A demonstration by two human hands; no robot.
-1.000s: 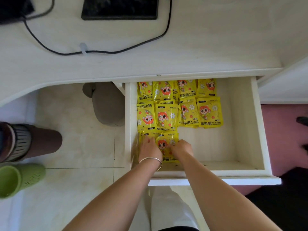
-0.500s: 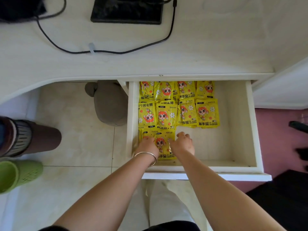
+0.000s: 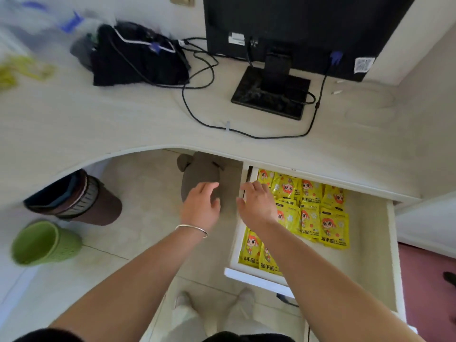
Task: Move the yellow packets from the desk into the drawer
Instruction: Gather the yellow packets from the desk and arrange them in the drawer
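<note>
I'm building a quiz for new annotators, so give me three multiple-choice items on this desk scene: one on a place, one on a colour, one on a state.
1. In the drawer, the yellow packets lie:
A. toward its left side
B. toward its right side
C. on its front rim only

2. The monitor base is:
A. white
B. black
C. green

3. The left hand and right hand are:
A. both gripping packets
B. both open, holding nothing
C. pulling a cable

Answers:
1 A, since the drawer's right part shows its bare bottom.
2 B, since it is a dark glossy slab on the pale desk.
3 B, since the fingers are spread and nothing is in them.
</note>
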